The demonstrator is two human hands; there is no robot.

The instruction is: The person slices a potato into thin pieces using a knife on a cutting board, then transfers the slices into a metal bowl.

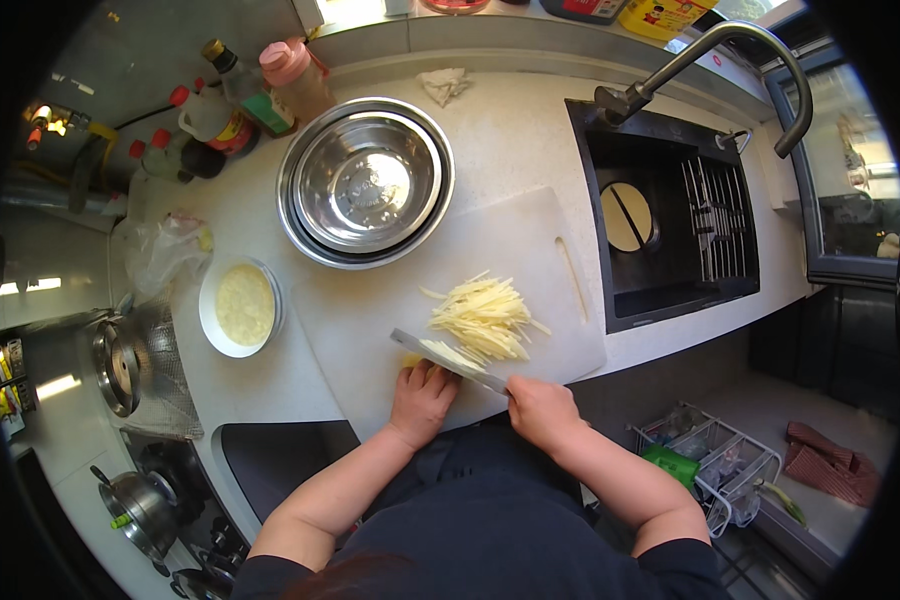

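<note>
Strips [485, 318] on board [510, 240] — sink [594, 210] right

Table [515, 130]: pale, smooth top. Cutting board [520, 245]: one, whitish, flat. Steel bowls [365, 190]: nested, at the board's far-left edge. White bowl [212, 328]: pale-yellow contents, left of the board. Plastic bag [158, 255]: clear, farther left of it. Bottles [252, 88]: assorted, beyond the board, leftward. Crumpled tissue [444, 84]: white, beyond the board.

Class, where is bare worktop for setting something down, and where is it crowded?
Bare: counter behind the cutting board, between steel bowls and black sink; the board left of the shreds. Crowded: back-left, with bottles; around the shreds, with knife, left hand and right hand.
</note>
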